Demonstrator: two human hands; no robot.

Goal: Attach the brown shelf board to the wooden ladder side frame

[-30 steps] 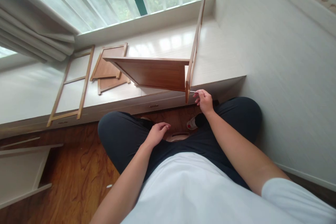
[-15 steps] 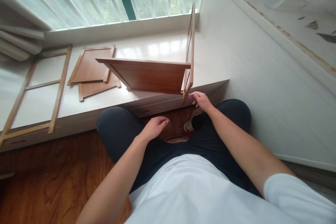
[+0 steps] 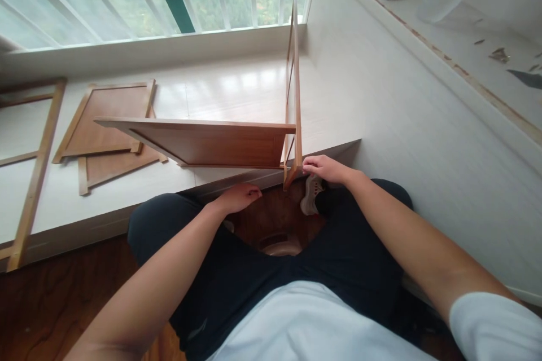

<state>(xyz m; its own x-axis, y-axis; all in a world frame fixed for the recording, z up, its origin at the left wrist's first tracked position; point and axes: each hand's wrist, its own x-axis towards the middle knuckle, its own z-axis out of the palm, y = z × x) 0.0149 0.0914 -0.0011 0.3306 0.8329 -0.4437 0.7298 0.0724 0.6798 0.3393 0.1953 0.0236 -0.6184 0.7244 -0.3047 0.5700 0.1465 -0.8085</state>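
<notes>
Two flat panels [image 3: 105,130]; one shelf [image 3: 203,144]; right hand [image 3: 324,169] touching frame [image 3: 295,96].

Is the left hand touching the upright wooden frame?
No, the left hand lies low near the knee, apart from the upright wooden frame; only the right hand is at its base.

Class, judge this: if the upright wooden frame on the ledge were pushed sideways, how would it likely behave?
The upright frame looks thin and tall, standing on edge, so probably apt to tip. The shelf panel joined to it likely braces it somewhat. It seems stiff, not floppy.
</notes>
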